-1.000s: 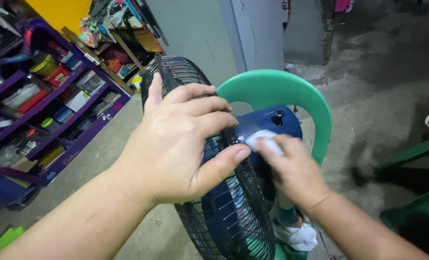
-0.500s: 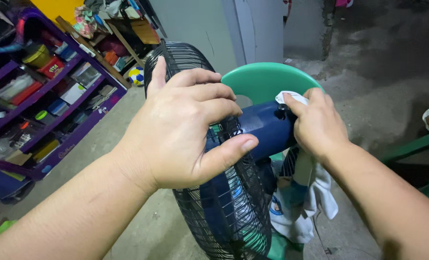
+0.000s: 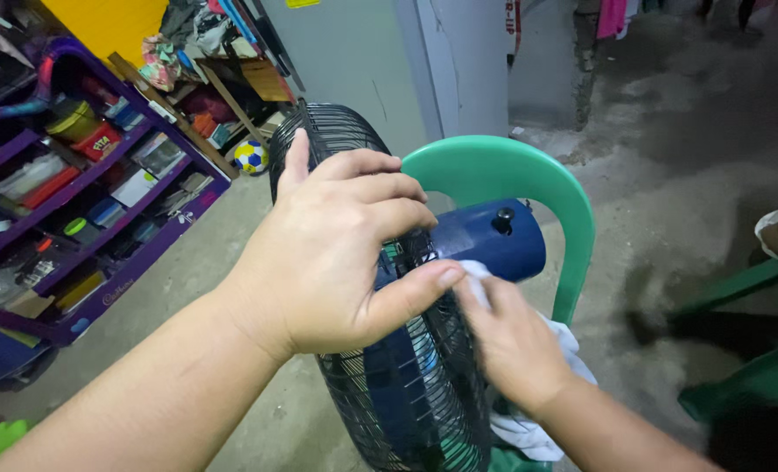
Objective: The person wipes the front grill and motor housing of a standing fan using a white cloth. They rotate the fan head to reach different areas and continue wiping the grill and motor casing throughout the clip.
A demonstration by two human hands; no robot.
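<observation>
Head view: at frame centre the left hand [image 3: 336, 253] clamps the black fan guard [image 3: 406, 385]; the right hand [image 3: 511, 341] pinches a white cloth [image 3: 537, 428] against the blue motor housing [image 3: 485, 240]. Cloth could snag in the wires.

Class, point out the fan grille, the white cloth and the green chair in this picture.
Fan grille [image 3: 406, 411]: head view, lower wire bars.
White cloth [image 3: 572, 341]: head view, fold hanging beside the right wrist.
Green chair [image 3: 502, 162]: head view, curved top of backrest.
</observation>
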